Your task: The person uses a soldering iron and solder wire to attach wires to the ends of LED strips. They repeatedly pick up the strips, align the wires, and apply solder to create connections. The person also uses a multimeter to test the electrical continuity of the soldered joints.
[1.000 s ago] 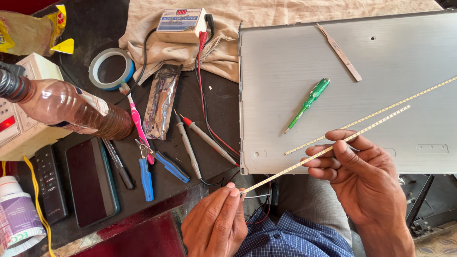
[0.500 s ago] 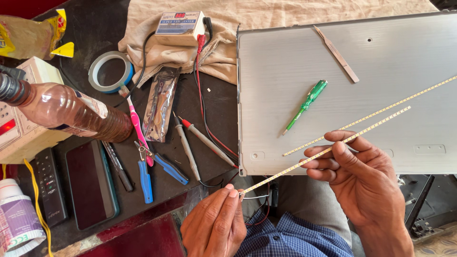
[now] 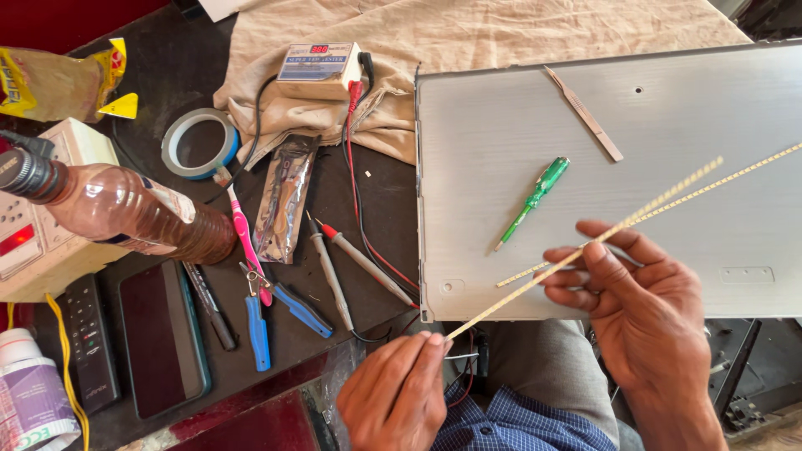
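Cluttered dark workbench [image 3: 380,200] is carrying a grey metal panel [image 3: 518,125] on its right side. Left hand [image 3: 397,392] is pinching the near tip of a thin pale LED strip [image 3: 535,281]; right hand [image 3: 639,313] is gripping its middle. A second strip [image 3: 735,177] is running off-frame. Green screwdriver [image 3: 535,197] is lying on the panel; the right wrist is cut off.

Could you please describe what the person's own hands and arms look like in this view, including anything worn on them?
Both the left hand and right hand are bare: no gloves, rings or watch visible. The fingers show short nails. No sleeve covers either forearm in view.
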